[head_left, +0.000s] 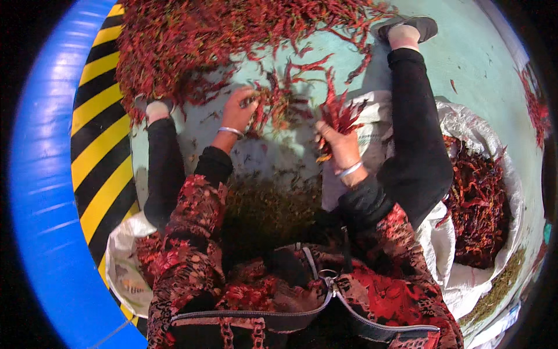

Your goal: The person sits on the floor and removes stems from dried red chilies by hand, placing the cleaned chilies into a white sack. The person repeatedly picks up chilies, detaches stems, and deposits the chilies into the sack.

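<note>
My right hand (341,146) is closed around a bunch of dried red chili peppers (336,109), whose tips fan out away from me. My left hand (239,111) is at the near edge of some loose chilies (274,98) on the pale green floor. Its thumb and fingers are curled close together beside a few pods, and whether it grips one I cannot tell. Beyond both hands spreads a large heap of red chilies (209,39). Dark stem scraps (279,205) cover the floor between my legs.
A white woven sack (512,183) of chilies stands open beside my right leg (416,131). Another white sack (126,257) with chilies sits by my left leg (163,165). Along the left runs a yellow-and-black striped band (102,161) next to a blue surface (43,174).
</note>
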`<state>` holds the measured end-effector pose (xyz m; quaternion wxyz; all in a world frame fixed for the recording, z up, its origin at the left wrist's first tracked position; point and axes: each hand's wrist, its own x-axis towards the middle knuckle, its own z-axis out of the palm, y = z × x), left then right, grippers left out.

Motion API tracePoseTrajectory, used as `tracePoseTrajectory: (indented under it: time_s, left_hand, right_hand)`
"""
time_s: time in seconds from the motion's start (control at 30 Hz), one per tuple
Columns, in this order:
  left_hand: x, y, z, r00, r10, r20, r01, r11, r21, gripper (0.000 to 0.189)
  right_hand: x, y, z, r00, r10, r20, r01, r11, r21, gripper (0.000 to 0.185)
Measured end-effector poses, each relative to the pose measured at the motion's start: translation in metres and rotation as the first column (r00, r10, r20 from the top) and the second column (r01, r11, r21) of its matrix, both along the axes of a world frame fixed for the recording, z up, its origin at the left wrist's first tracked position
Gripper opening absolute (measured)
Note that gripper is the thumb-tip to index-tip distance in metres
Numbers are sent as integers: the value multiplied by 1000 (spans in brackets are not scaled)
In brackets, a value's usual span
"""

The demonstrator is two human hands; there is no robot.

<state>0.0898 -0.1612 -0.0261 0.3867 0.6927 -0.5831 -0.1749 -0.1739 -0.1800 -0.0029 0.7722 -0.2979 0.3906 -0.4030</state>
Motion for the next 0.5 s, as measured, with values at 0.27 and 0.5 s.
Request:
tracePoseTrajectory:
  time_s: [0.27,0.5]
  left_hand:
    - [-20,12,6,946,183,266,-248,940,233,27]
    - [-33,-41,-38,933,107,342,-274,828,488,39]
  right_hand:
    - [-11,15,-13,998,-56,13,55,997,45,5]
    - [-6,13,-21,998,23,-57,-20,998,55,7]
